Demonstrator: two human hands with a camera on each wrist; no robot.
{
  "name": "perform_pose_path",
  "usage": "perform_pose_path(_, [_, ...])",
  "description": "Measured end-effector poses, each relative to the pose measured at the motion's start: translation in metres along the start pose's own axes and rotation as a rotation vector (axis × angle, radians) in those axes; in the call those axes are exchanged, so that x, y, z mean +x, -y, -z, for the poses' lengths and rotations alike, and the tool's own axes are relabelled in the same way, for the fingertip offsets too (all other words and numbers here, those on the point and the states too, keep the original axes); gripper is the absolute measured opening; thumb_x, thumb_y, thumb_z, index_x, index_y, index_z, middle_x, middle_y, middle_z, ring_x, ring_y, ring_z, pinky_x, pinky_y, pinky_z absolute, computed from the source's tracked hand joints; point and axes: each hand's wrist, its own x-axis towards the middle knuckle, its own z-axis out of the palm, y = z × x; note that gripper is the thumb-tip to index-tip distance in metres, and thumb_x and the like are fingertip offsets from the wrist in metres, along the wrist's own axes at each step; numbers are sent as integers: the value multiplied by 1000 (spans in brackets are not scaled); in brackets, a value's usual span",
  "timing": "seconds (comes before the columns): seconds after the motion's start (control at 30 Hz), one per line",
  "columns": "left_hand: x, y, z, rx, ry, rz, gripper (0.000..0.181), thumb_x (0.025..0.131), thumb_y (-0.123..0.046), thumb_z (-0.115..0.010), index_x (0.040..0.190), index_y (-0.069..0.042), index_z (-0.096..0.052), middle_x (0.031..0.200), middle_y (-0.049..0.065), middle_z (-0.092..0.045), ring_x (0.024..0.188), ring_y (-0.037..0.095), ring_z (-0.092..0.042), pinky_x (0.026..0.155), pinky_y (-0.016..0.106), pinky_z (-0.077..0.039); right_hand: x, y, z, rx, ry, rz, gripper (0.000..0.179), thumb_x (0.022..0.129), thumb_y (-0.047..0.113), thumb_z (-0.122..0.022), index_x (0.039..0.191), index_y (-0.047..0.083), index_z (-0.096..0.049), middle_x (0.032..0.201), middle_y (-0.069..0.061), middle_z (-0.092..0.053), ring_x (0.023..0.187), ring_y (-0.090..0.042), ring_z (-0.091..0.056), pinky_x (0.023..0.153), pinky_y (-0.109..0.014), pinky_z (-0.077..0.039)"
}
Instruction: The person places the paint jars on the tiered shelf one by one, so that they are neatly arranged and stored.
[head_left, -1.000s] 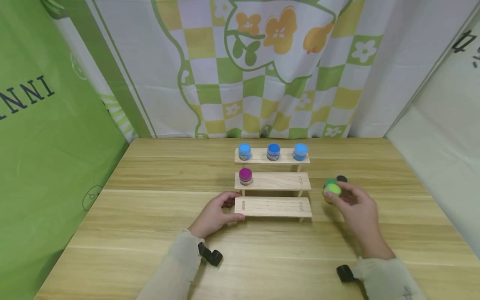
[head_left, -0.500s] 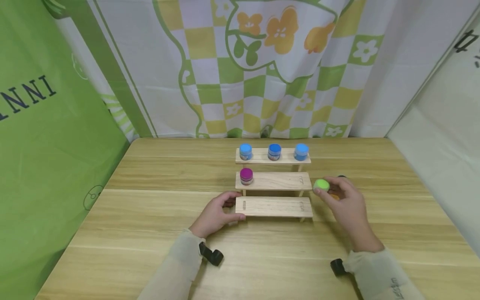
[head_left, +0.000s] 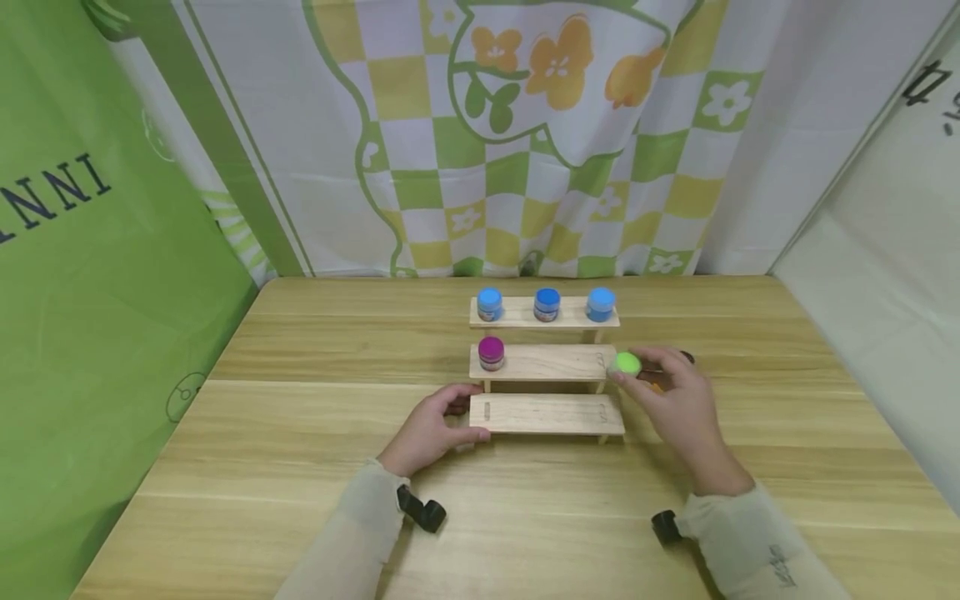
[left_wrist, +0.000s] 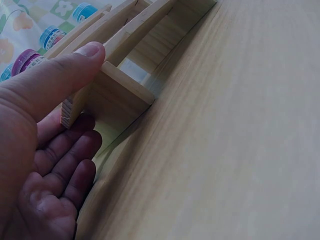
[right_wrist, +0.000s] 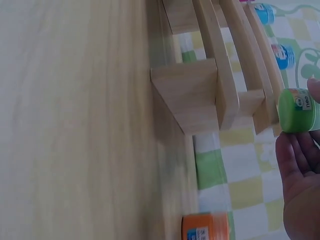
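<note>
A three-tier wooden display shelf [head_left: 546,414] stands on the table. My left hand [head_left: 431,429] grips the left end of its lowest tier; in the left wrist view the thumb [left_wrist: 75,65] lies along the board with fingers curled beneath. Between thumb and fingers my right hand [head_left: 678,408] pinches a small light green paint jar [head_left: 627,364] at the right end of the middle tier. Whether the jar touches the board cannot be told. A purple-lidded jar [head_left: 491,353] sits at that tier's left end. Three blue-lidded jars [head_left: 547,304] line the top tier.
An orange jar [right_wrist: 205,227] stands on the table [head_left: 300,467] to the right of the shelf, partly behind my right hand. A dark-lidded jar [head_left: 687,357] shows just past that hand. A patterned curtain [head_left: 540,192] hangs behind the table's far edge.
My right hand has carried the light green jar leftward from beside the other jars to the middle tier's right end. My left hand stays on the shelf.
</note>
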Motion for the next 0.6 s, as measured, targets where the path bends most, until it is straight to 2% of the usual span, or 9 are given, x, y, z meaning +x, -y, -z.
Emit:
perform_pose_path(0.17, [0,0,0,4,-2,0,65,67,-46,-80,124,-30,-54,120,-6,-55,107,18,-53,93,40,-42,3,5,-7,35,32,32,44,80,22,-75,116,4,-60,114,-5,-56,100,-15,-54,84,-16,-46])
perform_pose_path(0.6, [-2,-1,1,6,1,-7,65,67,-48,-79,125,-31,-53,123,-6,-54,108,18,-52,93,39,-42,13,10,-17,-63,40,71,42,78,27,-76,111,4,-63,105,-3,-58,97,-16,-57,78,-15,-49])
